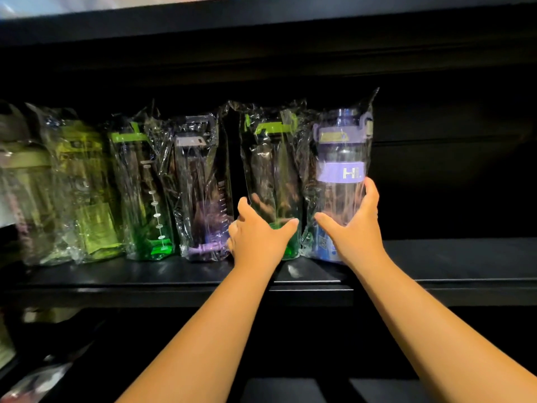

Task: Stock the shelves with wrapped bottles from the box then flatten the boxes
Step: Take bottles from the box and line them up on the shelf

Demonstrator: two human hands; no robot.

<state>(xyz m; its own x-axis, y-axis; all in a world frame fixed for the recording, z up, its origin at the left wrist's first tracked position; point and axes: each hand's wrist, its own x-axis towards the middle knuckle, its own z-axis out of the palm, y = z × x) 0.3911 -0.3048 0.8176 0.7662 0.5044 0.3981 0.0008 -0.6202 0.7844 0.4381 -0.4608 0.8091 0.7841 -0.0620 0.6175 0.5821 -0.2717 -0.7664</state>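
**Both hands on wrapped bottles at the right end of the shelf row**

A row of plastic-wrapped bottles stands upright across the middle of the frame on a black shelf (436, 257). At the left edge the wrapped shapes are too blurred to tell apart. Next comes a yellow-green bottle (84, 184), then a green-based bottle (148, 199) with a scale printed down its side, then a lilac-capped bottle (200, 184).

Right of centre, the left hand (258, 239) grips the green-lidded bottle (273, 170) low down, with the thumb across its front and the fingers curled round its left side. Just beside it, the right hand (357, 228) holds the purple bottle (343, 152), marked "HI.". The thumb is spread across the front and the fingers wrap its right side. This bottle stands on the shelf at the right end of the row.
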